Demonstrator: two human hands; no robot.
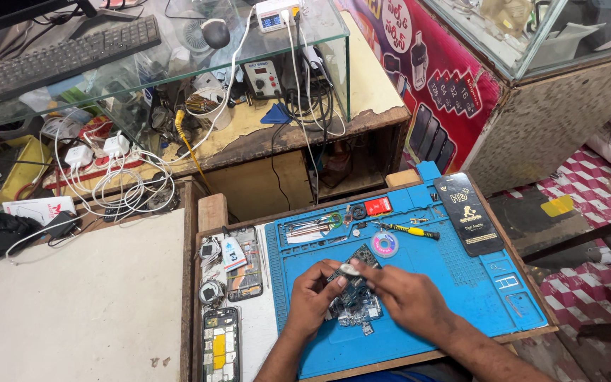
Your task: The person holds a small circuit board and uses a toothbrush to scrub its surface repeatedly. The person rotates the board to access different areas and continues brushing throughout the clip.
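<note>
Both hands work over the blue mat [461, 283] laid on the worktop, low centre of the view.

Left hand [311, 301]: fingers curled around the near-left edge of a circuit board [353, 301], thumb on top. Grip clenched on the board, which is propped at a tilt just above the mat.

Right hand [408, 297]: comes in from the lower right, fingertips pinching a small pale oval piece [350, 269] at the board's upper edge. Grip closed on that piece; what the piece is cannot be told from here. The two hands nearly touch over the board.

On the mat behind the hands: a small spool of wire [385, 245], pinkish rim, just beyond the board. A yellow-handled screwdriver [410, 230] lies further back, pointing left. A red block [377, 206] sits in the mat's top tray row. A black flat packet [469, 213] lies at the mat's upper right, well apart from the hands.

Left of the mat: an opened phone [220, 344] with its back off, yellow part showing, near the lower edge. A second opened phone body [243, 265] lies above it, with a small card on it.

Further back: a glass shelf [305, 42] carrying a black keyboard [65, 53]; white chargers and cables [107, 173] tangled at the left.
</note>
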